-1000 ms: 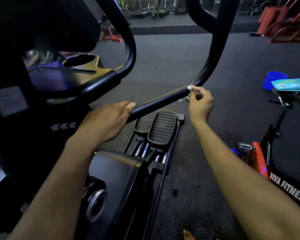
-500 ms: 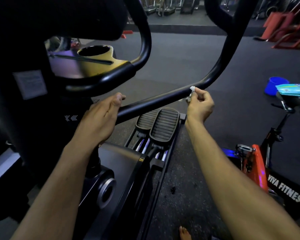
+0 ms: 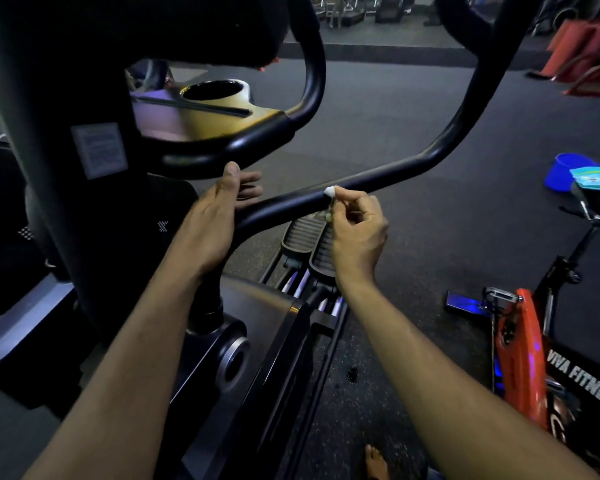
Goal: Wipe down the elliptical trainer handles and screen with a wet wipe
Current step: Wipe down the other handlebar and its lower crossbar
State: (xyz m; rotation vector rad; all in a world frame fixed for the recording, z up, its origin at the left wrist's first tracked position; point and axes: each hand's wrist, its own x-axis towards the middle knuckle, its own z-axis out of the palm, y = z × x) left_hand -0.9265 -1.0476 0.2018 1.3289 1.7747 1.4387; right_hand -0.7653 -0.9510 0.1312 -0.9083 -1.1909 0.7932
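The elliptical's long black moving handle (image 3: 388, 171) runs from the upper right down to the left across the middle of the view. My right hand (image 3: 357, 233) pinches a small bunched white wet wipe (image 3: 329, 192) and presses it on the top of that handle. My left hand (image 3: 215, 220) lies at the handle's lower bend. Its thumb points up to the underside of the fixed curved handlebar (image 3: 257, 140), and its fingers are stretched out and hold nothing. The screen is not in view; only the console's dark underside (image 3: 187, 29) shows.
The foot pedals (image 3: 312, 244) lie below my right hand. A cup-holder tray (image 3: 215, 95) sits behind the fixed bar. At right stand a red exercise bike (image 3: 520, 358), a teal wipe pack (image 3: 596, 176) on its seat and a blue bucket (image 3: 561, 168). My bare foot (image 3: 374, 459) shows on the dark floor.
My right hand has slid the wipe down and left along the moving handle. My left hand has let go of that handle, opened and lifted its thumb toward the fixed handlebar.
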